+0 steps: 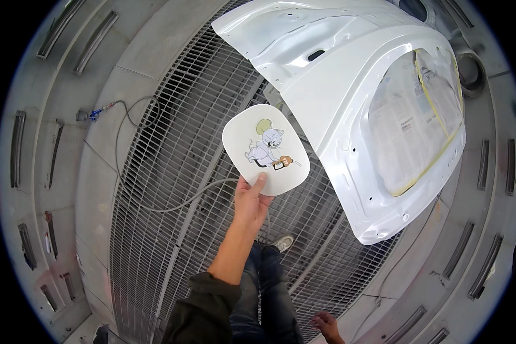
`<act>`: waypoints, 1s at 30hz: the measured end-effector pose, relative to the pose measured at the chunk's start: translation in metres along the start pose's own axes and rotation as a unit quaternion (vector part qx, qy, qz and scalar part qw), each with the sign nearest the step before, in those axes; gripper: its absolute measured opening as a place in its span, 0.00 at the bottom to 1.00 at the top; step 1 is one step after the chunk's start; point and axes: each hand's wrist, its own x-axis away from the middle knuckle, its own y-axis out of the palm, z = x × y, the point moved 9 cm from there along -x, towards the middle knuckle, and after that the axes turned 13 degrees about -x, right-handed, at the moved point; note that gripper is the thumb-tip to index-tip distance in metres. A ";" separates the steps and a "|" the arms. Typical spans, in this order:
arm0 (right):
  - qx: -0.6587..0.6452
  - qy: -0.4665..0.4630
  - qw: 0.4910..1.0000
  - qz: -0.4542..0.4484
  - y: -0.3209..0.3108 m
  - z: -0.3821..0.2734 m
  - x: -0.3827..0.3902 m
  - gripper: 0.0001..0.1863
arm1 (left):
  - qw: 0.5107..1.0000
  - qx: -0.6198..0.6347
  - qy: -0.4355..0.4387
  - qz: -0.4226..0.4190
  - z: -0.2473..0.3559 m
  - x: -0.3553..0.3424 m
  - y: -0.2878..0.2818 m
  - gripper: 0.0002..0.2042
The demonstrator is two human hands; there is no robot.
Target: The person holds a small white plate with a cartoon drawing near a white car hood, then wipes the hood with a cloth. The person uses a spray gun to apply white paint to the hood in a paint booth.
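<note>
My left hand [252, 200] is closed on the lower edge of a white fuel filler flap [242, 127], thumb on its face and fingers behind. The flap is a thin, rounded square. A cartoon of a grey mouse with a fuel nozzle decorates the side facing me. Low in the view, my right hand [327, 327] hangs beside my leg with loosely bent fingers and nothing visible in it. To the right of the flap is a large, glossy white car body panel [332, 109], its window opening masked with paper [404, 143] and yellow tape.
Metal floor grating [172, 143] runs beneath my feet. A grey hose [178, 207] loops over it toward a blue spray gun [92, 114] on the left. Around the sides are pale booth walls with slim light fittings [96, 43]. A round duct [471, 71] is at the far right.
</note>
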 end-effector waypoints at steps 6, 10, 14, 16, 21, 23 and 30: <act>-0.002 -0.006 1.000 0.003 -0.001 -0.003 0.000 0.24 | 1.000 0.017 0.002 -0.004 0.004 0.002 0.006 0.16; 0.022 -0.012 1.000 -0.015 0.008 -0.010 0.002 0.24 | 1.000 0.014 0.002 -0.004 0.007 0.006 0.009 0.15; 0.032 -0.016 0.999 -0.021 0.025 -0.032 0.008 0.23 | 1.000 0.014 0.006 -0.004 0.008 0.006 0.010 0.15; 0.027 -0.007 1.000 -0.010 0.033 -0.041 0.012 0.22 | 1.000 0.017 0.001 -0.005 0.005 0.003 0.008 0.16; 0.025 0.006 1.000 -0.005 0.040 -0.050 0.015 0.21 | 1.000 0.014 0.001 -0.012 0.006 0.001 0.009 0.16; 0.020 -0.002 1.000 -0.014 0.038 -0.048 0.012 0.20 | 1.000 0.015 0.002 -0.019 0.006 0.001 0.009 0.16; 0.008 0.014 1.000 0.018 0.043 -0.058 0.019 0.15 | 0.999 0.017 0.002 -0.028 0.006 -0.001 0.009 0.16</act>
